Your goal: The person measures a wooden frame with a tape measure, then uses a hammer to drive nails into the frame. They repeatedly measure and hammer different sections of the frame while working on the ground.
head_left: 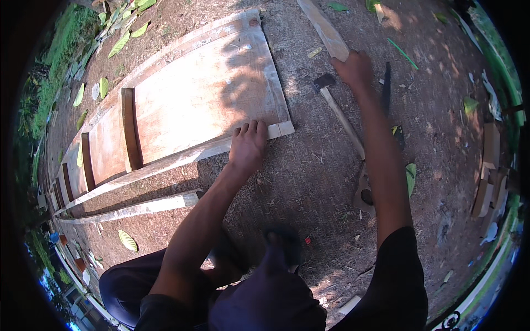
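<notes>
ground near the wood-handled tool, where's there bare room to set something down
Mostly bare dirt lies between the panel and the wood-handled tool; another patch lies between the green leaf and the wood blocks. It is crowded around the right hand, with the board and dark blade close by.

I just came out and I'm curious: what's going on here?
Somebody has both hands on wooden things outdoors. Their left hand is on the near edge of a big wooden panel, and their right hand grips the near end of a wooden board. A hammer lies on the ground beside the right forearm.
</notes>
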